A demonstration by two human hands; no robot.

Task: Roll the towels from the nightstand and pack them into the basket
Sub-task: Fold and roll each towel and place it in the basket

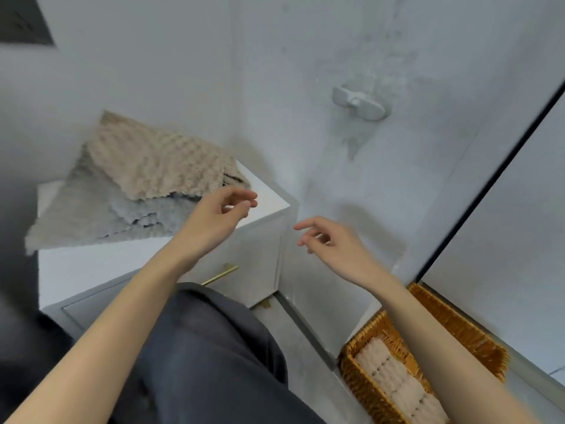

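Near white nightstand (91,264), left hand (218,214) and right hand (333,243) hover outstretched, relaxed, holding nothing.

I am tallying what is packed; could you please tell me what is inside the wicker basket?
A pale pinkish rolled towel lies inside the wicker basket. The right forearm crosses above the basket and covers its middle, so whether more towels lie there cannot be seen.

There's one camera only, worn on the person's head, wide-angled and tilted steeply down and forward. It sits close over the forearms, with the nightstand (171,264) lower left and the basket (363,384) lower right.
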